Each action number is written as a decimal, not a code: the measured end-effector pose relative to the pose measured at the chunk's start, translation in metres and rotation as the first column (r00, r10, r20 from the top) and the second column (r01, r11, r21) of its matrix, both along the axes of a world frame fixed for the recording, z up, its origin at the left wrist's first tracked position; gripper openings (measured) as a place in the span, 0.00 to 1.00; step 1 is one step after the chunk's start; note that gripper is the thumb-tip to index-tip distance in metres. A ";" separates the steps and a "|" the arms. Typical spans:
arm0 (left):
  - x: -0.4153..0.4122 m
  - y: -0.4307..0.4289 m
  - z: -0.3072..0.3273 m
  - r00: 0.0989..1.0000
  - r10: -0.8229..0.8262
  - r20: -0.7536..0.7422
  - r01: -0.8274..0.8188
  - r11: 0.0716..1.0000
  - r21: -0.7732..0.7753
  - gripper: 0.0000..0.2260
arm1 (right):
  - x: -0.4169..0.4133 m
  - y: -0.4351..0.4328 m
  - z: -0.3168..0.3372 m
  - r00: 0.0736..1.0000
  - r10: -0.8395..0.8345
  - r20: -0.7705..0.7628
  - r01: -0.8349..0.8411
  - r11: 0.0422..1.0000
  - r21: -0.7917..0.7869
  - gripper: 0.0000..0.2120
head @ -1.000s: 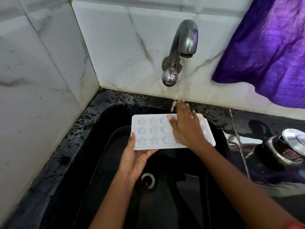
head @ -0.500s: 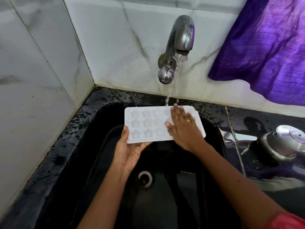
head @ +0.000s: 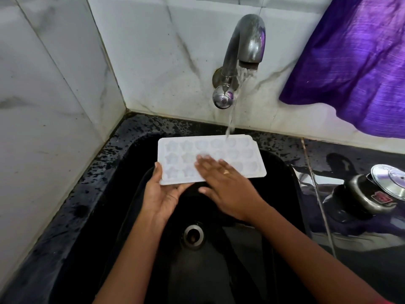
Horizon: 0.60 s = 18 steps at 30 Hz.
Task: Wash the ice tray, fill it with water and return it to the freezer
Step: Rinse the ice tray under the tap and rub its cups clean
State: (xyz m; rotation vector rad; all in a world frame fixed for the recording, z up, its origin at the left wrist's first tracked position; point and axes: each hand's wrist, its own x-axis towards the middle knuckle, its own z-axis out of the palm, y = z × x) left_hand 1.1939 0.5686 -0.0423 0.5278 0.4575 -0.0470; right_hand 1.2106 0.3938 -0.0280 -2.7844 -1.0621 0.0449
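A white ice tray [head: 238,150] with star-shaped cells is held level over the black sink [head: 114,172]. My left hand [head: 163,194] supports its near left corner from below, thumb on the left edge. My right hand [head: 228,185] lies flat on top of the tray's middle, fingers straight and blurred by motion. Water runs from the metal tap [head: 243,51] onto the tray's far edge.
A drain [head: 193,235] sits in the sink bottom below my hands. A purple cloth [head: 355,62] hangs at the upper right. A steel pressure cooker [head: 372,191] stands on the counter to the right. Marble tile walls close off the left and back.
My right hand has slid from the tray's right part toward its middle and near edge. The water stream now lands on the tray's far edge, right of centre.
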 end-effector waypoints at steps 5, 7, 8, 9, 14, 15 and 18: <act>-0.006 0.016 -0.004 0.998 0.039 -0.046 -0.036 0.997 0.064 0.16 | 0.005 -0.061 -0.005 0.967 -0.134 0.217 0.139 0.990 -0.007 0.22; -0.008 0.018 -0.004 0.996 0.023 -0.082 -0.016 0.996 0.082 0.16 | 0.006 -0.063 0.001 0.949 -0.107 0.298 0.090 0.993 0.072 0.19; -0.010 0.018 -0.003 0.995 0.009 -0.095 0.001 0.995 0.100 0.18 | 0.006 -0.060 0.008 0.940 -0.129 0.316 0.087 0.986 0.144 0.17; -0.010 0.019 -0.003 0.996 -0.030 -0.089 0.042 0.990 0.132 0.21 | 0.007 -0.056 0.015 0.935 -0.165 0.313 0.095 0.970 0.226 0.16; -0.021 0.020 0.003 0.960 -0.273 -0.067 0.269 0.824 0.498 0.18 | 0.023 -0.048 0.046 0.957 -0.261 0.130 0.191 0.898 0.397 0.12; -0.023 0.022 0.005 0.957 -0.283 -0.062 0.268 0.781 0.565 0.17 | 0.030 -0.048 0.050 0.958 -0.281 0.060 0.232 0.878 0.418 0.11; -0.026 0.026 0.009 0.964 -0.262 -0.037 0.222 0.725 0.651 0.13 | 0.051 -0.045 0.052 0.936 -0.348 -0.058 0.336 0.826 0.453 0.09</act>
